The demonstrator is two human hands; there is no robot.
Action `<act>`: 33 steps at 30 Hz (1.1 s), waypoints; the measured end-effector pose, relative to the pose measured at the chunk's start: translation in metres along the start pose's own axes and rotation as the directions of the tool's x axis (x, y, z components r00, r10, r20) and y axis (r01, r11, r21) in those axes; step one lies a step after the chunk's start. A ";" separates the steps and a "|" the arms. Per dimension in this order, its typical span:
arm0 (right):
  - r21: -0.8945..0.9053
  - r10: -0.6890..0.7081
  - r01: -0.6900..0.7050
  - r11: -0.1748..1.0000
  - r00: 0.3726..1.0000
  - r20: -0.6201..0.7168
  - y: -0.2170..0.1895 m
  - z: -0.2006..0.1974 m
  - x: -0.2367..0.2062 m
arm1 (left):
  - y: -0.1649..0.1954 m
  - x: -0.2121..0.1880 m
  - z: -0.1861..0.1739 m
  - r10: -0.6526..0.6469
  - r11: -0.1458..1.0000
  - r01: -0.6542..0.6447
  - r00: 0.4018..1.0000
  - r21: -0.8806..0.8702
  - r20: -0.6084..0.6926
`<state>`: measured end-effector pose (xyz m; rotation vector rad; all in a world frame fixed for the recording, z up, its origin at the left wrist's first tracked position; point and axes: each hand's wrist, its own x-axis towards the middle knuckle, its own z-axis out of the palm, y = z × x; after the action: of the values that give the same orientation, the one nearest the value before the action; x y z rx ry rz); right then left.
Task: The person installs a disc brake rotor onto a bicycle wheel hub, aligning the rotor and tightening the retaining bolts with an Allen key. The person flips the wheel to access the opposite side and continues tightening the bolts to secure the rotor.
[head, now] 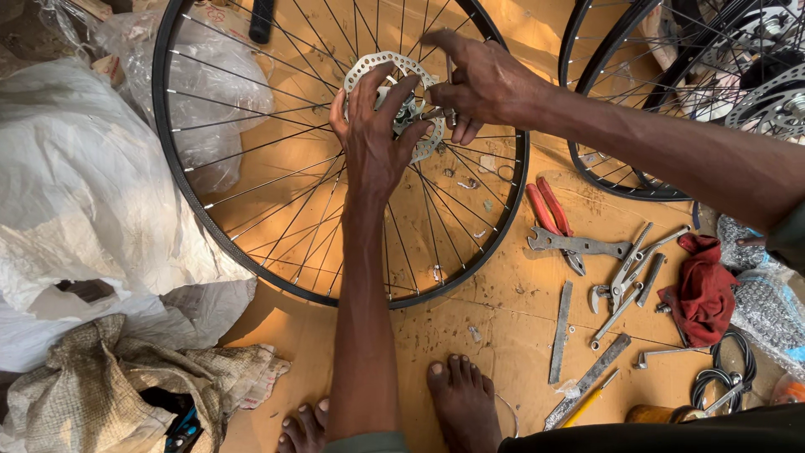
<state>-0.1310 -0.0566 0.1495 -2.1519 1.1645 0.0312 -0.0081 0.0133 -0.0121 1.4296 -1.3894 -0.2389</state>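
Observation:
A spoked bicycle wheel (251,252) with a black rim lies flat on a wooden floor. At its hub sits a round silver brake disc (377,65) with holes. My left hand (373,138) rests over the disc, fingers spread and gripping it around the hub. My right hand (478,80) reaches in from the right, fingers pinched on a small metal tool (436,111) at the hub. My bare feet (461,403) stand at the bottom edge of the view.
Red-handled pliers (545,210), wrenches (587,246), metal files (560,331) and a red rag (703,289) lie on the floor at the right. More wheels (637,101) with discs lie at top right. White sacks (75,193) and burlap (101,386) fill the left.

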 end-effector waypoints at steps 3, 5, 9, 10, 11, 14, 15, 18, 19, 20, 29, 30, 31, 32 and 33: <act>0.011 -0.015 0.016 1.000 0.999 -0.036 0.007 0.000 0.007 | -0.004 0.018 -0.012 0.062 0.998 -0.060 0.990 -0.016 0.129; 0.016 -0.003 0.003 1.000 0.999 -0.033 0.017 -0.001 0.010 | -0.004 0.030 -0.018 0.085 0.996 -0.078 0.972 -0.040 0.220; -0.006 -0.067 0.067 0.998 0.997 0.026 0.041 -0.010 0.018 | -0.006 0.047 -0.023 0.074 0.996 -0.053 0.936 -0.070 0.343; -0.046 -0.083 0.086 0.995 0.995 0.061 0.044 -0.013 0.023 | -0.007 0.049 -0.024 0.056 0.998 -0.043 0.934 -0.045 0.353; -0.086 -0.097 0.105 0.991 0.991 0.096 0.047 -0.016 0.026 | -0.006 0.050 -0.024 0.059 0.998 -0.045 0.940 -0.048 0.336; -0.120 -0.137 0.166 0.979 0.966 0.219 0.049 -0.031 0.026 | -0.004 0.046 -0.020 0.067 0.997 -0.053 0.955 -0.056 0.289; -0.113 -0.150 0.185 0.976 0.952 0.267 0.048 -0.032 0.023 | -0.005 0.043 -0.019 0.068 0.997 -0.055 0.958 -0.053 0.279; -0.363 0.100 -0.065 0.929 0.992 0.078 0.033 -0.020 0.016 | -0.009 0.037 -0.019 0.102 0.995 -0.100 0.967 -0.020 0.233; -0.472 0.021 0.003 0.882 0.999 0.046 0.029 -0.017 0.011 | -0.008 0.034 -0.017 0.118 0.993 -0.119 0.969 -0.010 0.215; -0.575 -0.064 0.065 0.816 0.998 0.021 0.024 -0.014 0.008 | -0.008 0.032 -0.017 0.113 0.993 -0.113 0.973 -0.012 0.200; -0.662 -0.358 0.278 0.696 0.933 0.016 0.030 -0.011 0.008 | 0.015 0.022 -0.016 0.045 0.999 -0.047 0.998 0.026 0.054; -0.653 -0.344 0.261 0.711 0.939 0.000 0.033 -0.010 0.008 | 0.017 0.023 -0.015 0.057 0.998 -0.058 0.998 0.029 0.032; -0.650 -0.378 0.279 0.707 0.926 -0.013 0.037 -0.010 0.008 | 0.019 0.021 -0.014 0.064 0.997 -0.065 0.998 0.030 0.012; -0.649 -0.411 0.297 0.701 0.911 -0.027 0.040 -0.008 0.009 | 0.018 0.021 -0.013 -0.005 1.000 0.004 0.999 0.014 0.032; -0.646 -0.443 0.314 0.696 0.895 -0.043 0.044 -0.007 0.010 | 0.016 0.020 -0.012 -0.074 0.997 0.074 0.996 0.000 0.055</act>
<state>-0.1601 -0.0841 0.1273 -3.0322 0.8444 0.0241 -0.0031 0.0074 0.0152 1.4845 -1.3818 -0.3292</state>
